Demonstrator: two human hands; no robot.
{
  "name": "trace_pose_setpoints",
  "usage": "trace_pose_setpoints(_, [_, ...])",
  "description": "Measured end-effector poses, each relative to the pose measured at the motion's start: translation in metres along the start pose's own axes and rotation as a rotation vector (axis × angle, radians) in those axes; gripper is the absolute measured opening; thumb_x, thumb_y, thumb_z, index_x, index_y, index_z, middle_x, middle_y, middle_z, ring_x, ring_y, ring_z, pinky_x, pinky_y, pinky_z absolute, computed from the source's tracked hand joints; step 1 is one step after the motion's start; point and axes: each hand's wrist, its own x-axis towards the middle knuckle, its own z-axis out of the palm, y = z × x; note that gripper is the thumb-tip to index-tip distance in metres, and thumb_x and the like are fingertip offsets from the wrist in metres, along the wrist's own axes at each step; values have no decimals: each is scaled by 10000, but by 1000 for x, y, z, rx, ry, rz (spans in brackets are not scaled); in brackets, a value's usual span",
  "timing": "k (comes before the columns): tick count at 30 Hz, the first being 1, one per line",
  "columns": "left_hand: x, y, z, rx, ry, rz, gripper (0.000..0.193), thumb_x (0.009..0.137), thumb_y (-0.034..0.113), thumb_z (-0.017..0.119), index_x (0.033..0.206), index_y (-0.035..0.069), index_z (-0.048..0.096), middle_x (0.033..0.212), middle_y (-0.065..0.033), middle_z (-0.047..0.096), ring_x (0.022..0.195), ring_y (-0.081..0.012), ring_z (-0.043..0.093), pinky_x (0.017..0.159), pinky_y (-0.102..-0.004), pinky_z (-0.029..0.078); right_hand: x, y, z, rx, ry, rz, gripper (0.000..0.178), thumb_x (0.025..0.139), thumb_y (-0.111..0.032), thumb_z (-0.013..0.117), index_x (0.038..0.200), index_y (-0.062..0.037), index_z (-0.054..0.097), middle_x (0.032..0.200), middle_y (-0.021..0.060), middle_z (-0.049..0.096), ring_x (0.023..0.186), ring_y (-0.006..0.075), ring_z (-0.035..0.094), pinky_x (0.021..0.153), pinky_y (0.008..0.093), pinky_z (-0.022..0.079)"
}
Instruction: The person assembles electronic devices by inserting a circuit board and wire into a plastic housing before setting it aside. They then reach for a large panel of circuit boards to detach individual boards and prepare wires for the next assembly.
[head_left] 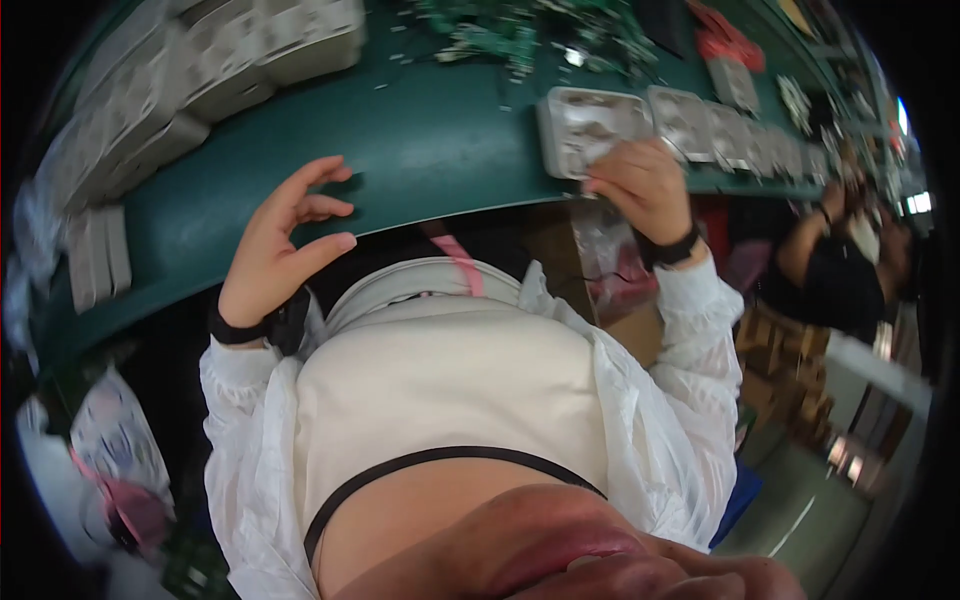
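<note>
1. Grey, roughly rectangular moulded-pulp tray with shaped hollows: it sits at the near edge of the smooth dark-green bench, right of the middle of the view, its open side up.
2. The person's right hand, with a black band at the wrist, is much the nearer of the two. It overlaps the tray's near right corner, so most of the tray lies ahead of its fingertips and to their left.
3. The fingers of that hand are bent and drawn close to the thumb, nearly pinched. Blur hides whether they grip the rim, hold something small or only hover, so I cannot tell.
4. The tray's longer side seems to run left to right, roughly along the bench edge; the fisheye bend makes the exact angle uncertain.
5. Similar grey pulp trays form a row just beside it, on the right.
6. The person's left hand is well apart from the tray, on its left. Its fingers are spread and loosely curled, the thumb is wide of them, and it holds nothing that shows.
7. Beyond the tray, toward the bench's far side, lies a loose heap of small green and silvery pieces. Stacked grey pulp trays stand beyond the left hand, on its left.
</note>
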Motion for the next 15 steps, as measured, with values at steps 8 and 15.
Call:
trace_pose_setpoints(8, [-91, -16, -77, 338, 522, -68, 642, 871, 130, 802, 1444, 39, 525, 1383, -116, 607, 1149, -223, 655, 981, -367, 519, -14, 25, -5, -136, -63, 32, 122, 838, -102, 775, 949, -64, 741, 981, 82, 745, 995, 310, 676, 891, 409, 458])
trace_pose_setpoints(15, [-153, -39, -144, 1514, 1294, -360, 995, 734, 420, 921, 1503, 28, 427, 1506, -236, 456, 1376, -390, 470, 1097, -486, 442, -8, 15, -15, -435, -230, 30, 192, 883, -96, 722, 1073, -69, 729, 1174, 89, 720, 1135, 322, 646, 947, 446, 468])
